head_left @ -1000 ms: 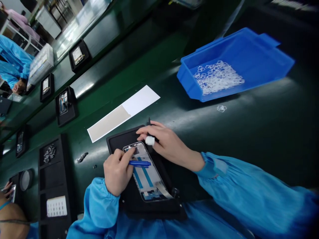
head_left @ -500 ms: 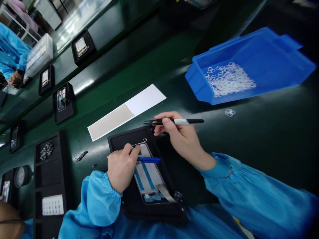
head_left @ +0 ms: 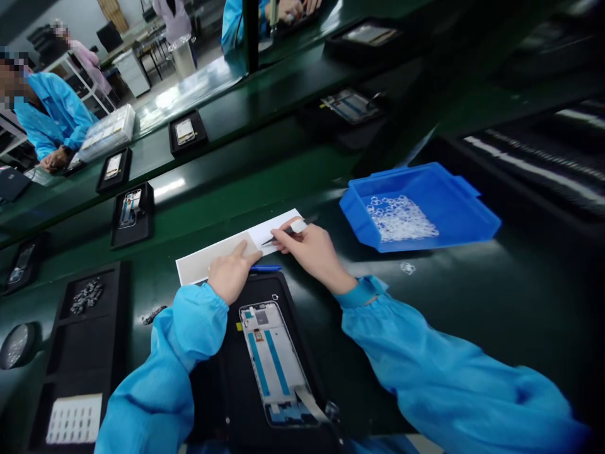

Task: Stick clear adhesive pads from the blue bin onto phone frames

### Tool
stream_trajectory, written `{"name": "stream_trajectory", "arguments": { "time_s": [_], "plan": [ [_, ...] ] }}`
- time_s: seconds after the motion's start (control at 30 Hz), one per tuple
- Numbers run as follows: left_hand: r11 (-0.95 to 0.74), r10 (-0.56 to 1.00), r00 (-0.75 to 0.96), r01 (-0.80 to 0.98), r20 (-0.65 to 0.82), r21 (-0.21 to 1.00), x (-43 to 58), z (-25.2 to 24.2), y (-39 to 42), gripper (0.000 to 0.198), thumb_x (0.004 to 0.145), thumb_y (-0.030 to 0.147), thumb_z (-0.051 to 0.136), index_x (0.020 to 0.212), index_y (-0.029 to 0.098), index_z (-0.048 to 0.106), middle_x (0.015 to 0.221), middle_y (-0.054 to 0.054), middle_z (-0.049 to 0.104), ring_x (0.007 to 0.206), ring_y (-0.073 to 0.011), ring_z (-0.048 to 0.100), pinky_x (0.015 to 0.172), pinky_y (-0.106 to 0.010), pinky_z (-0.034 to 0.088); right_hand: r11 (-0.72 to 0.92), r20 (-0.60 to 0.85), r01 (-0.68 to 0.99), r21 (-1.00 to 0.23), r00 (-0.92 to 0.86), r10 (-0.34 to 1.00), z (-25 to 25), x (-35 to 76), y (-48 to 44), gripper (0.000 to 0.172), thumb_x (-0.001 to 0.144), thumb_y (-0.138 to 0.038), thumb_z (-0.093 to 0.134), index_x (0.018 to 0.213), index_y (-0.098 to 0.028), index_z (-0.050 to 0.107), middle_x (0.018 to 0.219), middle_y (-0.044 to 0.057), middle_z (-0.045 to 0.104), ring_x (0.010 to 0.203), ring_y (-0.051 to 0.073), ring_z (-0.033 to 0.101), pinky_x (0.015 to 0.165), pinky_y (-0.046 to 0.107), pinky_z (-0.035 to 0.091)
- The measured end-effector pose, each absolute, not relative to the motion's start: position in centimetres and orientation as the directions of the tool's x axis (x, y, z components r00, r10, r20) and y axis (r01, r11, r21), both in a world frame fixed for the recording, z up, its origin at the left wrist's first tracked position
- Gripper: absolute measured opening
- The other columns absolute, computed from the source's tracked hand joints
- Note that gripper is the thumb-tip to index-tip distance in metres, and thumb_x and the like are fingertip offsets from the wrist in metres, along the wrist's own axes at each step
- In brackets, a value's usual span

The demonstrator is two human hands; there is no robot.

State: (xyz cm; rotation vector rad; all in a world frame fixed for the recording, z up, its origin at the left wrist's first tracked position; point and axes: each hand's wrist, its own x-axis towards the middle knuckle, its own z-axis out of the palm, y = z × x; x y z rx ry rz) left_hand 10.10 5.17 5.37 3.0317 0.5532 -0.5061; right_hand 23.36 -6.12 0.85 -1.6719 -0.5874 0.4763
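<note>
Head view: right hand is pinched closed on black tweezers, with the tips touching the white end of the paper strip on the green bench. Left hand rests on the strip with one finger stretched flat and the rest curled. A blue stick pokes out from under it, probably gripped, but that part is partly hidden. Phone frame lies in the black jig, just below both hands. Blue bin of white parts sits to the right.
</note>
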Motion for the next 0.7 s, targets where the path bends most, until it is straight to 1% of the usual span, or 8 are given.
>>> {"name": "stream_trajectory", "arguments": {
  "time_s": [0.07,0.2,0.33,0.47,0.7],
  "plan": [
    [-0.946,0.316,0.889,0.324,-0.333,-0.034,9.86,5.12,5.19,0.05,0.099,0.019,0.041,0.141,0.046,0.046,0.157,-0.005,0.035,0.098,-0.0279,0.071,0.084,-0.046,0.058,-0.173,0.02,0.165,-0.971,0.777,0.63,0.58,23.18,-6.04,0.022,0.077,-0.042,0.067,0.073,-0.021,0.059,0.06,0.002,0.069,0.058,0.021,0.069,0.059,0.031,0.055],
    [-0.959,0.28,0.899,0.277,-0.336,-0.06,9.56,5.07,5.1,0.048,0.1,0.019,0.038,0.14,0.043,0.047,0.157,-0.009,0.035,0.094,-0.0282,0.072,0.082,-0.046,0.059,-0.252,0.032,0.246,-0.936,0.772,0.635,0.43,22.94,-6.14,0.017,0.078,-0.035,0.066,0.071,-0.022,0.057,0.064,0.002,0.072,0.061,0.022,0.07,0.063,0.032,0.053],
    [-0.965,0.263,0.901,0.251,-0.344,-0.081,9.67,4.95,5.21,0.047,0.1,0.02,0.037,0.14,0.042,0.047,0.157,-0.011,0.034,0.091,-0.0269,0.073,0.079,-0.045,0.06,-0.28,0.019,0.251,-0.927,0.776,0.631,0.64,22.96,-6.17,0.015,0.079,-0.032,0.065,0.071,-0.022,0.058,0.065,0.002,0.073,0.064,0.022,0.072,0.063,0.03,0.052],
    [-0.97,0.243,0.911,0.233,-0.333,-0.07,9.58,4.98,5.23,0.047,0.1,0.018,0.038,0.138,0.042,0.048,0.155,-0.012,0.036,0.091,-0.029,0.073,0.077,-0.047,0.06,-0.295,0.015,0.27,-0.917,0.76,0.65,0.82,23.09,-6.27,0.014,0.08,-0.031,0.065,0.071,-0.022,0.059,0.066,0.003,0.073,0.067,0.023,0.073,0.064,0.031,0.051],
    [-0.965,0.251,0.911,0.262,-0.327,-0.011,9.52,5.4,5.09,0.047,0.099,0.016,0.041,0.136,0.041,0.052,0.155,-0.012,0.036,0.095,-0.0286,0.072,0.083,-0.047,0.058,-0.299,0.01,0.26,-0.918,0.77,0.638,0.8,23.18,-6.42,0.013,0.08,-0.03,0.066,0.072,-0.022,0.058,0.067,0.003,0.074,0.069,0.024,0.073,0.065,0.032,0.05]
  ]
}}
